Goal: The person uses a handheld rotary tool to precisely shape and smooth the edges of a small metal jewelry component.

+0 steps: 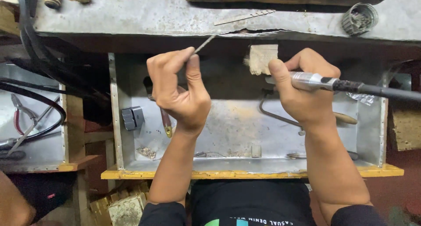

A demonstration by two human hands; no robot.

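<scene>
Your left hand (pixel 179 89) is curled up tight, and its thumb and first finger pinch a thin metal rod (pixel 202 45); the rod pokes out of your fingers toward one o'clock, and its tip sits just under the cracked edge of the grey workbench (pixel 153 15); your right hand (pixel 302 87) is wrapped around a shiny rotary handpiece (pixel 313 80), with the thumb pressed on its front end; the handpiece points toward nine o'clock, and its black cable (pixel 386 92) runs off toward three o'clock; just past its tip, at twelve o'clock from your thumb, is a worn wooden bench peg (pixel 262 58), touching or almost touching the tool, and you cannot tell which; your two hands are a little apart, left at nine o'clock and right at three o'clock, both held over a metal catch tray (pixel 237 134) with a yellow front edge; in the tray, under your left hand, lies a red-handled tool with a brass end (pixel 166 123); at nine o'clock from that is a small grey block (pixel 132 118); a bent steel wire (pixel 274 114) lies under your right hand; far out at nine o'clock are red-handled pliers (pixel 19 116) on a side shelf; up on the bench at twelve o'clock lies a flat metal file (pixel 243 17), and at two o'clock a small round tin (pixel 359 19).
</scene>
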